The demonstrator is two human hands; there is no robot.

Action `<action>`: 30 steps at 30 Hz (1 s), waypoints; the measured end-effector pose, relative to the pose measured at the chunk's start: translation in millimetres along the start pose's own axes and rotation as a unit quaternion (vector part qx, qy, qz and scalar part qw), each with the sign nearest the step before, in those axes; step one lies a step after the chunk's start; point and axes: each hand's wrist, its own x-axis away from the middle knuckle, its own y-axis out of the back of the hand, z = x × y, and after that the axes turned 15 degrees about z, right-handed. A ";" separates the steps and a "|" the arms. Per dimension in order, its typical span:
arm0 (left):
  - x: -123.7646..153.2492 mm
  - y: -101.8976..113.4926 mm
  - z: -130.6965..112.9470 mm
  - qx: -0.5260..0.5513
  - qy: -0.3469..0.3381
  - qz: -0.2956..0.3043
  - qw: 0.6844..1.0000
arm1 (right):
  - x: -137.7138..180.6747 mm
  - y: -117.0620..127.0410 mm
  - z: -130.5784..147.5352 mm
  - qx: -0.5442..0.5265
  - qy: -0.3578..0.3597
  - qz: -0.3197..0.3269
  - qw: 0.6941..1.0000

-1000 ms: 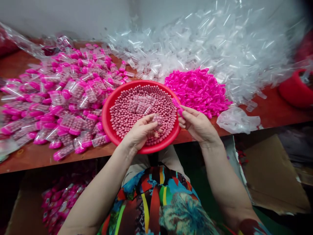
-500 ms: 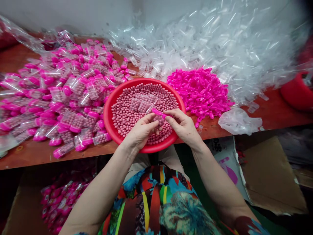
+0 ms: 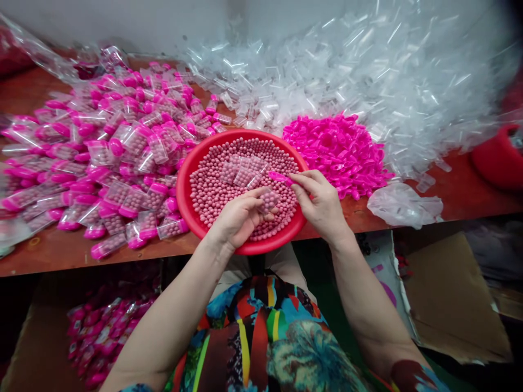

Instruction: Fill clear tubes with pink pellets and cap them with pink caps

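My left hand (image 3: 244, 218) is closed round a clear plastic container (image 3: 268, 201) with pink beads inside, held low over the red basin (image 3: 187, 212). To its right, my right hand (image 3: 321, 204) pinches a bright pink plastic cap (image 3: 280, 178) by one end, apart from the container. Beneath both hands the basin is filled with round pink beads (image 3: 208, 188). Several bead-filled clear containers (image 3: 244, 171) lie on top of the beads, just beyond my fingers.
Capped bead-filled containers (image 3: 122, 158) are heaped at the left. Loose pink caps (image 3: 339, 155) are piled right of the basin, before a big mound of clear containers (image 3: 359, 81). A crumpled plastic bag (image 3: 404, 206) lies by the wooden table's (image 3: 478, 190) front edge.
My right hand has moved right with the pink cap, away from the container in my left hand. The two pieces were close together before and now stand apart.
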 end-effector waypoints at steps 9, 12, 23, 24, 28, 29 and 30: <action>-0.5 0.3 5.6 -0.008 -0.034 0.020 0.999 | -3.0 -37.6 9.9 -0.153 -0.069 -0.043 0.985; -0.4 0.0 8.9 -0.019 -0.056 0.012 0.998 | -3.3 -44.7 14.9 -0.143 -0.068 -0.066 0.985; 1.0 -5.1 12.8 -0.043 -0.130 -0.033 0.990 | 6.2 -69.0 32.7 0.094 0.001 -0.105 0.990; 1.2 -4.8 12.0 -0.038 -0.129 -0.033 0.990 | 6.0 -71.6 34.2 0.098 0.001 -0.108 0.989; 4.1 -4.3 7.0 -0.016 -0.123 -0.029 0.992 | 5.3 -72.2 39.6 0.054 -0.005 -0.107 0.993; 5.3 -4.9 5.7 -0.014 -0.121 -0.026 0.992 | 4.6 -69.9 39.5 0.020 -0.012 -0.103 0.994; 6.7 -5.7 4.3 -0.015 -0.115 -0.019 0.993 | 3.1 -66.9 38.3 -0.027 -0.026 -0.101 0.994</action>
